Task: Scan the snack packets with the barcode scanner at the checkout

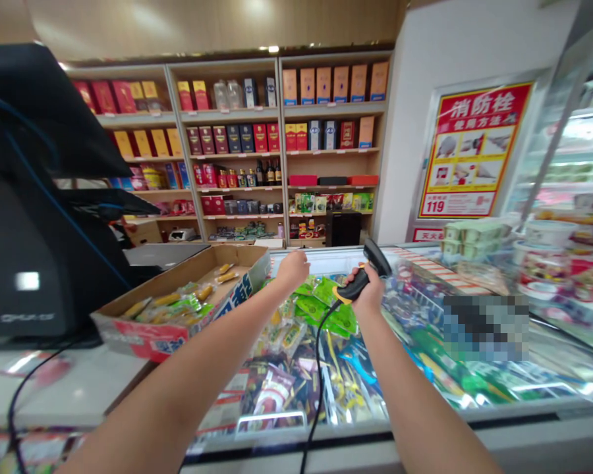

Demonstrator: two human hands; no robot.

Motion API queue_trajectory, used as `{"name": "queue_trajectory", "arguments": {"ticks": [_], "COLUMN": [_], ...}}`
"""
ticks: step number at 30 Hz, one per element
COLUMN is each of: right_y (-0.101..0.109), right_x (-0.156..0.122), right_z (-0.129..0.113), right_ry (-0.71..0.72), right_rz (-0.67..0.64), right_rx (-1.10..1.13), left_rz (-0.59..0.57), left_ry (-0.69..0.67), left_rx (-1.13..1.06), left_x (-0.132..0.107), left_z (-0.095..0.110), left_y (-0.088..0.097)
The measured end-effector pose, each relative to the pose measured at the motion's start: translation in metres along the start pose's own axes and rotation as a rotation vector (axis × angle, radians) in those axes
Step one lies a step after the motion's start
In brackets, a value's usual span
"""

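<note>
My right hand (366, 289) is wrapped round the handle of a black and orange barcode scanner (370, 263), whose head points away and down over the glass lid of a chest freezer (499, 395). Its black cable (317, 368) hangs back toward me. My left hand (292, 266) reaches out over the freezer, fingers curled downward above several green snack packets (326, 304) lying on the glass. Whether those fingers hold anything is hidden from this angle.
An open cardboard box (178, 322) of yellow and green wrapped snacks sits on the counter at left, next to a black till terminal (34, 217). Shelves of boxed goods (277, 145) fill the back wall. Stacked tubs (474, 237) stand on the freezer's right.
</note>
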State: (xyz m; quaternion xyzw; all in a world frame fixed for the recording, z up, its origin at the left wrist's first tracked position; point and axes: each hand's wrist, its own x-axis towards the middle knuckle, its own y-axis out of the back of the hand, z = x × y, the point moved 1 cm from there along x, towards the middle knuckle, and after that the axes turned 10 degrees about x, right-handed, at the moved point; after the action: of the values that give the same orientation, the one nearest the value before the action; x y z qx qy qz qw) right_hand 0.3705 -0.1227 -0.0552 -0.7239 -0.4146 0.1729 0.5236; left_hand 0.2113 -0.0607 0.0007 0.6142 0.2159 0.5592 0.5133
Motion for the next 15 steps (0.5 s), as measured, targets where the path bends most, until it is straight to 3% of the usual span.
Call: {"name": "queue_trajectory", "arguments": {"ticks": [3, 6, 8, 12, 15], "right_y": [-0.005, -0.01, -0.014, -0.016, -0.016], "right_x": [-0.008, -0.019, -0.029, -0.045, -0.051], "right_z": [0.004, 0.011, 0.016, 0.026, 0.03], "right_ry": [-0.025, -0.096, -0.143, -0.189, -0.176], "right_rz": [-0.054, -0.142, -0.215, -0.366, -0.471], "right_rx": [-0.037, -0.099, -0.164, -0.295, -0.372], "left_rz": [-0.101, -0.313, -0.409, -0.567, -0.541], "left_ry": [0.012, 0.091, 0.111, 0.226, 0.241], "left_rx": [-0.07, -0.222, -0.183, 0.043, 0.237], "left_x": [0.004, 0.002, -0.004, -0.025, -0.037], "left_z": [-0.036, -0.095, -0.138, -0.212, -0.246], "left_y": [0.048, 0.088, 0.104, 0.102, 0.086]}}
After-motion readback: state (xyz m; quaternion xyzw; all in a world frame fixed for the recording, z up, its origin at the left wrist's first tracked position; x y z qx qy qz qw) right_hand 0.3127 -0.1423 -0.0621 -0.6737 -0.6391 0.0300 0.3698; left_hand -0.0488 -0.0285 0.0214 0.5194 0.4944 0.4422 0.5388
